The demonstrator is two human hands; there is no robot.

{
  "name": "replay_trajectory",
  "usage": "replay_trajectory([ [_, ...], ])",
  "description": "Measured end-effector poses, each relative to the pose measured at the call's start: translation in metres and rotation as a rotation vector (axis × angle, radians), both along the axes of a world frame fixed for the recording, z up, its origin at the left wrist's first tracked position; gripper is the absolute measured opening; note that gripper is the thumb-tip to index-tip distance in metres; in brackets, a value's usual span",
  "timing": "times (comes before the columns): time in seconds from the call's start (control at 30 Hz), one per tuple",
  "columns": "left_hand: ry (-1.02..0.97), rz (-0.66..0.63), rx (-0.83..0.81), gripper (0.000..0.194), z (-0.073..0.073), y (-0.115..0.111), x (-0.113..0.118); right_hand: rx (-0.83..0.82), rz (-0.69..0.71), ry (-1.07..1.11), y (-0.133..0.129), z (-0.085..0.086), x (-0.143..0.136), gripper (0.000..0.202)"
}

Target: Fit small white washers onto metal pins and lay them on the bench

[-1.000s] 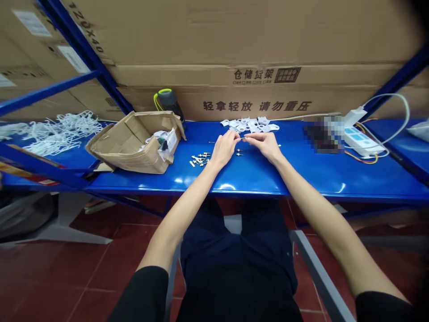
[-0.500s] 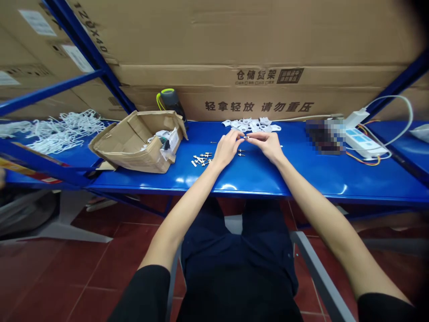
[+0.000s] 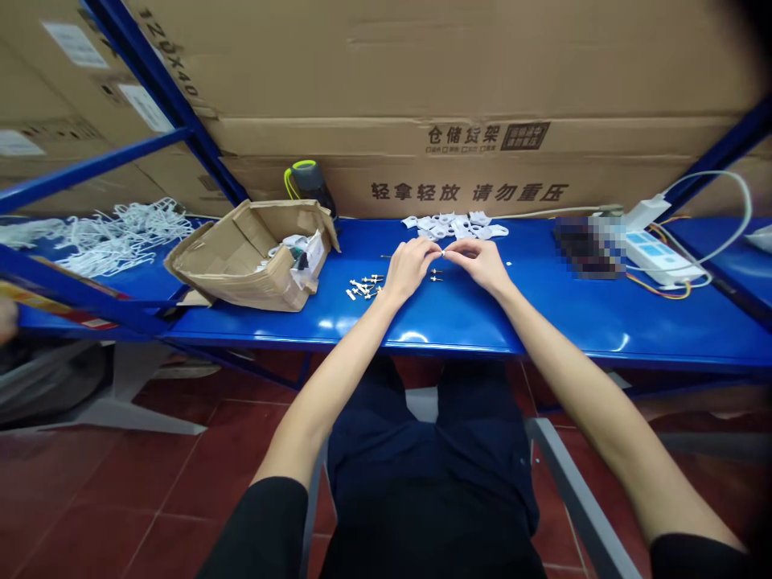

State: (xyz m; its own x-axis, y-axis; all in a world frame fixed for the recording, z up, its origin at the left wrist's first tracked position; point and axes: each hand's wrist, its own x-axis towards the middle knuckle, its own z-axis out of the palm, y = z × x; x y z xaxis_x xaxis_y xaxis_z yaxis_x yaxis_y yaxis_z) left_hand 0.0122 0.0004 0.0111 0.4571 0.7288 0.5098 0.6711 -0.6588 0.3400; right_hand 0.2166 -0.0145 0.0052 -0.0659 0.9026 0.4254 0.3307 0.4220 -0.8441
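Note:
My left hand (image 3: 411,267) and my right hand (image 3: 479,264) meet fingertip to fingertip above the blue shelf, both closed in a pinch. Between them shows a tiny shiny piece (image 3: 442,252), mostly covered by the fingers, its kind unclear. White plastic pieces with round holes (image 3: 458,226) lie in a group just beyond the hands. Two small pin-like metal parts (image 3: 436,275) rest below the fingertips, between my hands. More brass-coloured metal parts (image 3: 364,287) are loosely heaped left of my left hand.
An open cardboard box (image 3: 241,273) with small items stands on the left, with a dark cylinder with a lime strap (image 3: 314,183) behind it. White wire hooks (image 3: 117,237) pile up farther left. At right lies a power strip (image 3: 660,256) with cables, beside a blurred dark object (image 3: 585,245).
My fingertips have drawn closer around the small piece, so less of it shows. The view has shifted slightly; the loose parts lie as before.

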Motion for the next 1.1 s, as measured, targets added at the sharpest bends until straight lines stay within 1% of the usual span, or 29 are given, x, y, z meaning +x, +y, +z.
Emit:
replay_trajectory([
  [0.23,0.062,0.031,0.014,0.026,-0.003,0.002,-0.002,0.043,-0.047,-0.124,0.001,-0.004,0.002,0.023],
  [0.37,0.135,0.044,0.012,0.025,-0.007,0.006,-0.003,0.044,-0.079,-0.242,0.005,-0.008,0.003,0.017],
  [0.43,0.126,0.087,0.025,0.025,-0.006,0.01,-0.007,0.041,-0.084,-0.299,0.008,-0.012,0.003,0.015],
  [0.53,0.064,0.222,0.031,0.027,-0.002,0.015,-0.021,0.048,-0.063,-0.368,0.014,-0.017,0.001,0.013],
  [0.63,0.044,0.348,-0.02,0.027,0.004,0.018,-0.048,0.065,-0.046,-0.426,0.02,-0.021,0.001,0.015],
  [0.73,0.063,0.421,-0.099,0.027,0.009,0.016,-0.079,0.07,-0.027,-0.467,0.023,-0.024,0.002,0.018],
  [0.83,0.102,0.442,-0.198,0.028,0.013,0.015,-0.102,0.083,-0.007,-0.49,0.023,-0.026,0.003,0.018],
  [0.93,0.134,0.445,-0.271,0.031,0.014,0.017,-0.109,0.109,-0.002,-0.498,0.023,-0.026,0.005,0.017],
  [1.1,0.159,0.418,-0.326,0.03,0.011,0.024,-0.101,0.128,0.016,-0.517,0.021,-0.026,0.005,0.016],
])
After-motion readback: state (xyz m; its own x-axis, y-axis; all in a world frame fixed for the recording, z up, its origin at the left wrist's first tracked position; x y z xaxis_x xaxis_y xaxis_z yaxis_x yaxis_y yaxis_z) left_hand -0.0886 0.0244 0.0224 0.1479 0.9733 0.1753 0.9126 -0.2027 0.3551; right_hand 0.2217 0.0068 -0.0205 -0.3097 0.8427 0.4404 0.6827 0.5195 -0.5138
